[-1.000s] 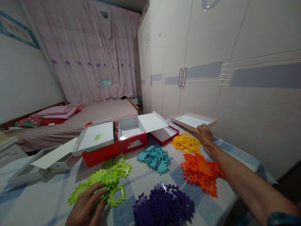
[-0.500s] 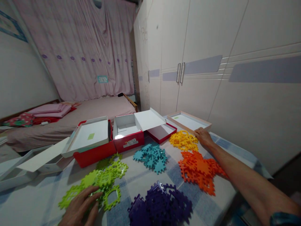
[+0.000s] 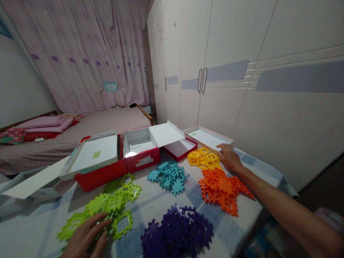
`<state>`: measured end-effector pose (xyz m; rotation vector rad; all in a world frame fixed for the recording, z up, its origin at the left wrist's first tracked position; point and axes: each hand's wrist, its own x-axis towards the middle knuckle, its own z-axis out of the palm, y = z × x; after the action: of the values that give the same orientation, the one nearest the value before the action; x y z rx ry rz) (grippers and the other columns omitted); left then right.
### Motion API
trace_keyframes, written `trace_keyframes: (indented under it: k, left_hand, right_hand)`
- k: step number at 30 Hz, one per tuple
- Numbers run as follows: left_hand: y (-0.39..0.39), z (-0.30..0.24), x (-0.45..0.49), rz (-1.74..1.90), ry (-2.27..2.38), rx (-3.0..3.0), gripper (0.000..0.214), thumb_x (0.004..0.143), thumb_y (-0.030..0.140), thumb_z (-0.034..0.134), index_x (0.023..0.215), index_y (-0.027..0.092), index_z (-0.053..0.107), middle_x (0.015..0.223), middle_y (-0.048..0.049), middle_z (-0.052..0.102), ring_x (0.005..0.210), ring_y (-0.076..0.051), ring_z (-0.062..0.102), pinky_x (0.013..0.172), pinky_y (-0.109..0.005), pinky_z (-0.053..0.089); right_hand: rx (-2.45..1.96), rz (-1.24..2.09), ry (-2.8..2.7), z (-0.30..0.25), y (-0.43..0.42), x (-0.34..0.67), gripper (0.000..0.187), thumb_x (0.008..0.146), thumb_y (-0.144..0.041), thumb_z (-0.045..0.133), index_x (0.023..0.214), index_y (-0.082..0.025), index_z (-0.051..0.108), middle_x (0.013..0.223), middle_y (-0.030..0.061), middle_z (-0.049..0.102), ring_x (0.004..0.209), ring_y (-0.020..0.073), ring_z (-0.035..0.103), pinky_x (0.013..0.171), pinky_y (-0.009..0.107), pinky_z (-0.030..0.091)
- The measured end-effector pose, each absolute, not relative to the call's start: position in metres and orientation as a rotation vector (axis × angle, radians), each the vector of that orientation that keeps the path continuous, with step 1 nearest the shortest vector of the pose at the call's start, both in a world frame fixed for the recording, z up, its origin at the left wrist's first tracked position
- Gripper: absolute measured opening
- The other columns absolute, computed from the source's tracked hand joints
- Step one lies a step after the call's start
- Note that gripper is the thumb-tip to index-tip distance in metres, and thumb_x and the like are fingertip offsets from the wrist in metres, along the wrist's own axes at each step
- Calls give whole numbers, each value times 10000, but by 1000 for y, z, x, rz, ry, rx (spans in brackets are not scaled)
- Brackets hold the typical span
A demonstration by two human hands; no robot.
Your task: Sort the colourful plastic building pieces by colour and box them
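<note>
My left hand [image 3: 86,236] lies at the lower left with its fingers apart, resting on a pile of lime-green plastic interlocking pieces [image 3: 114,202]. My right hand [image 3: 229,157] reaches to the far right. Its index finger stretches over the front rim of a shallow box lid [image 3: 206,135], while the other fingers are partly hidden. Just left of that hand sits a pile of yellow pieces [image 3: 204,158]. Orange pieces [image 3: 224,186] spread beside my right forearm. A teal pile [image 3: 169,177] lies mid-table, and a dark purple pile [image 3: 176,233] is nearest to me.
An open red-and-white box [image 3: 143,156] stands at the back, beside a red shallow lid [image 3: 181,150]. To its left, a white tray [image 3: 94,157] rests tilted on a red box [image 3: 100,179]. Further left is an open grey-white box [image 3: 51,184]. A wardrobe [image 3: 215,107] rises behind the table.
My right hand has opened from a closed shape, its index finger now extended over the lid's rim. The left hand stays on the green pieces. The whole view has shifted slightly.
</note>
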<state>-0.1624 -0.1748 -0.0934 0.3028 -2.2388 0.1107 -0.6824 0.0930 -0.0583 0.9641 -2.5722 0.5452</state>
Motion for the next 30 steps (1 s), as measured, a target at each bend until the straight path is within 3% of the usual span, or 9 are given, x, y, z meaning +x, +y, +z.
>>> trace_keyframes:
  k: [5, 9, 12, 16, 25, 30]
  left_hand:
    - [-172, -95, -163, 56, -2249, 353, 199, 865, 332, 523, 993, 279, 666, 1070, -37, 686, 935, -215, 670, 767, -347, 569]
    - [-171, -99, -161, 9, -2266, 406, 199, 858, 319, 535, 1002, 284, 668, 1102, -35, 677, 962, -218, 663, 802, -359, 569]
    - [-171, -99, -159, -17, -2299, 429, 200, 860, 315, 537, 1010, 280, 665, 1120, -36, 670, 984, -218, 657, 828, -362, 564]
    - [-170, -96, -161, 28, -2296, 410, 195, 862, 321, 532, 998, 276, 663, 1098, -36, 672, 963, -210, 664, 778, -343, 570]
    - [-171, -94, -164, 73, -2262, 367, 190, 858, 338, 518, 959, 269, 665, 1037, -22, 692, 901, -197, 681, 737, -317, 564]
    - [-173, -100, -162, 43, -2265, 403, 200, 860, 345, 518, 980, 267, 657, 1079, -28, 678, 936, -201, 670, 775, -318, 561]
  right_hand:
    - [934, 474, -2858, -55, 88, -660, 534, 866, -558, 492, 1200, -145, 551, 1185, 144, 628, 1033, 278, 606, 827, 360, 465]
    - [1103, 420, -2947, -53, 77, -645, 781, 791, -652, 558, 1393, -171, 430, 1394, 155, 506, 1225, 316, 514, 935, 401, 443]
    - [1072, 358, -2986, -49, 65, -635, 859, 721, -653, 641, 1430, -225, 410, 1437, 157, 457, 1267, 346, 472, 950, 450, 441]
    - [1047, 292, -2965, -47, 52, -634, 801, 706, -548, 707, 1398, -220, 473, 1387, 173, 487, 1273, 365, 449, 964, 469, 427]
    - [1155, 377, -2837, -50, 55, -642, 613, 788, -333, 651, 1364, -192, 498, 1244, 145, 536, 1088, 262, 554, 907, 344, 445]
    - [1138, 690, -2675, -60, 63, -655, 560, 790, -295, 618, 1319, -157, 494, 1179, 124, 603, 1008, 237, 592, 882, 333, 463]
